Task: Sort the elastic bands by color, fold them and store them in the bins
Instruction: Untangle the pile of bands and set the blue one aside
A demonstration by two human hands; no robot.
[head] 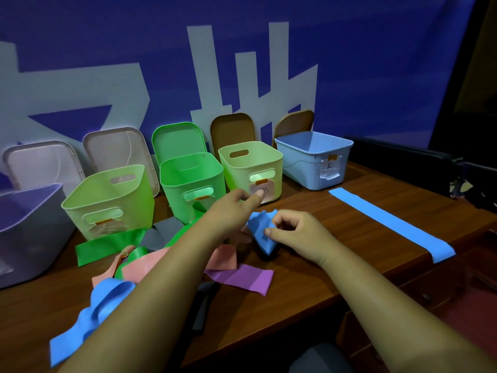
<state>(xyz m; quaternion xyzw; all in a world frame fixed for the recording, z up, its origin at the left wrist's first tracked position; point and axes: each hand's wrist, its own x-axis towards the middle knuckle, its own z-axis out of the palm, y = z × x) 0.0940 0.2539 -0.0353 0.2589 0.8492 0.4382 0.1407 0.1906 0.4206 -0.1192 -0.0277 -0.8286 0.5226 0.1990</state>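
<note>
My right hand [294, 232] pinches a crumpled blue band [262, 232] in the middle of the wooden table [336, 238]. My left hand [231, 211] hovers just left of it with the index finger stretched toward the pale yellow bin [251, 164], and its lower fingers touch the blue band. A second blue band [390, 222] lies flat on the right. Left of my arms lies a pile of bands: green [107, 246], pink [142, 267], purple [242, 278], grey [158, 232] and another blue one [88, 316].
Bins line the back of the table: a lavender one [29, 227] at far left, a light green one [110, 197], a green one [192, 181] and a light blue one [314, 157]. Lids lean against the blue wall behind them. The table's edge runs near my body.
</note>
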